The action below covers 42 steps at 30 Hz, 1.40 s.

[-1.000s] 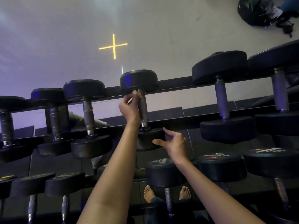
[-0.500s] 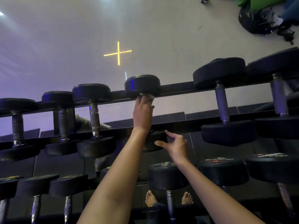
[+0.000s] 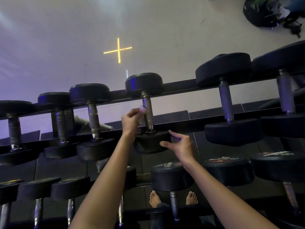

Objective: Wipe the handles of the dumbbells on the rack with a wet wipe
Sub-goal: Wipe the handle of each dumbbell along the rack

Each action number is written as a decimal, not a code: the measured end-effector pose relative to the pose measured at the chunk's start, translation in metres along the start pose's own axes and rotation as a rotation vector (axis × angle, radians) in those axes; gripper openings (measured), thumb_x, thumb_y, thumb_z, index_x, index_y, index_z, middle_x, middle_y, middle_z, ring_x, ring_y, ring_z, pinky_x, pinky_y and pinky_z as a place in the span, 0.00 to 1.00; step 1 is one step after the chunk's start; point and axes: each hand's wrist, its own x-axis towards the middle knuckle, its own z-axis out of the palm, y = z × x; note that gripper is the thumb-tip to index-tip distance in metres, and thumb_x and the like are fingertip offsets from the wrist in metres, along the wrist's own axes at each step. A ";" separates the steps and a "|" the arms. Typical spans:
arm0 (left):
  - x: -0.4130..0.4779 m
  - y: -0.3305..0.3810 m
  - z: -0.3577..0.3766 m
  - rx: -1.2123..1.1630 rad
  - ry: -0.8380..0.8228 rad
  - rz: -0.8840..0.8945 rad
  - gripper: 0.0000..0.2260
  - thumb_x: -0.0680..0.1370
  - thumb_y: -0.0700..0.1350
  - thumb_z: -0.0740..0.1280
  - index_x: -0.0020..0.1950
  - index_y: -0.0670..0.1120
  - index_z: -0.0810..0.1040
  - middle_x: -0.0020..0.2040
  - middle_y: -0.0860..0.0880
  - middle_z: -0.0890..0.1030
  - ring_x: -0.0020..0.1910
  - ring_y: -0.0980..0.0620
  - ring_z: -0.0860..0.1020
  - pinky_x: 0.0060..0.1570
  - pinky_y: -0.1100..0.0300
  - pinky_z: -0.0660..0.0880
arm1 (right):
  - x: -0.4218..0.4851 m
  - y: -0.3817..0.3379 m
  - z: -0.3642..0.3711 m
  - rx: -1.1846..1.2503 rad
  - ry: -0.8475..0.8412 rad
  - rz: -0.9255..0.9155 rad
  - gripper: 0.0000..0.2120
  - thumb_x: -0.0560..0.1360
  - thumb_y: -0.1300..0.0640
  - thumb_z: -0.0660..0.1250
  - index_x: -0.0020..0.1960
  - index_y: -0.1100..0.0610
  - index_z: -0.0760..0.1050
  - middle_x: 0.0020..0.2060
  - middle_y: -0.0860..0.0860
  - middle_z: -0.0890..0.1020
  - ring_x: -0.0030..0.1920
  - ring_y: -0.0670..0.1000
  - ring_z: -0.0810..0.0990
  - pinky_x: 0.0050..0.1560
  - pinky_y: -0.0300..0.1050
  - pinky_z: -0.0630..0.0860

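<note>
At frame centre my left hand pinches the wet wipe in curled fingers, holding it against the left side of the steel handle of the middle dumbbell. My right hand spreads thumb and forefinger against that dumbbell's near head. The dumbbell lies across the black rack. The pale floor in the upper frame carries a yellow cross.

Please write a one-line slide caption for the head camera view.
Left hand holds a wet wipe against a dumbbell handle while right hand touches its near head.
</note>
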 end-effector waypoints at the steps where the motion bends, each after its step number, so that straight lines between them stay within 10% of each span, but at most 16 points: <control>1: -0.011 -0.004 -0.006 0.127 -0.083 0.023 0.05 0.72 0.42 0.73 0.37 0.49 0.81 0.32 0.54 0.81 0.35 0.55 0.76 0.39 0.60 0.73 | 0.002 0.000 -0.003 0.032 -0.012 0.020 0.41 0.51 0.45 0.78 0.63 0.53 0.76 0.58 0.54 0.80 0.61 0.51 0.77 0.59 0.43 0.73; 8: 0.008 0.021 0.023 0.246 -0.022 0.155 0.04 0.69 0.38 0.74 0.38 0.44 0.81 0.39 0.46 0.83 0.35 0.53 0.78 0.36 0.63 0.74 | -0.001 -0.011 -0.035 0.163 -0.213 0.167 0.31 0.70 0.58 0.73 0.71 0.55 0.68 0.68 0.53 0.71 0.68 0.52 0.69 0.64 0.50 0.69; 11: 0.019 0.025 0.033 0.229 0.007 0.224 0.03 0.69 0.39 0.74 0.41 0.43 0.82 0.40 0.46 0.83 0.35 0.52 0.78 0.34 0.65 0.73 | -0.009 -0.006 -0.021 0.185 -0.233 0.167 0.42 0.65 0.44 0.74 0.74 0.54 0.62 0.70 0.51 0.70 0.69 0.52 0.68 0.67 0.48 0.66; 14: -0.003 0.006 0.030 0.337 -0.058 0.244 0.02 0.70 0.43 0.74 0.39 0.49 0.83 0.40 0.48 0.83 0.38 0.50 0.79 0.38 0.61 0.76 | -0.011 -0.008 -0.015 0.227 -0.119 0.120 0.32 0.65 0.55 0.77 0.66 0.57 0.70 0.58 0.49 0.79 0.56 0.44 0.76 0.57 0.31 0.68; 20: -0.009 0.007 0.039 0.485 -0.115 0.324 0.05 0.73 0.41 0.72 0.38 0.49 0.80 0.42 0.49 0.81 0.36 0.56 0.76 0.36 0.69 0.71 | -0.004 -0.011 -0.036 0.216 -0.168 0.159 0.34 0.68 0.60 0.74 0.71 0.57 0.66 0.63 0.53 0.76 0.57 0.45 0.74 0.59 0.37 0.66; 28: -0.008 -0.002 0.039 0.344 -0.080 0.255 0.06 0.71 0.46 0.73 0.38 0.56 0.79 0.45 0.47 0.82 0.44 0.49 0.79 0.44 0.55 0.77 | 0.001 -0.004 -0.038 0.227 -0.188 0.156 0.39 0.67 0.57 0.76 0.73 0.57 0.63 0.67 0.53 0.73 0.67 0.49 0.70 0.68 0.44 0.65; 42: -0.003 -0.018 0.039 0.092 -0.224 0.038 0.02 0.74 0.44 0.71 0.42 0.48 0.79 0.41 0.50 0.81 0.39 0.56 0.79 0.44 0.60 0.74 | 0.000 0.002 -0.056 0.305 -0.038 0.173 0.27 0.71 0.60 0.72 0.68 0.60 0.70 0.64 0.56 0.76 0.65 0.51 0.73 0.66 0.45 0.67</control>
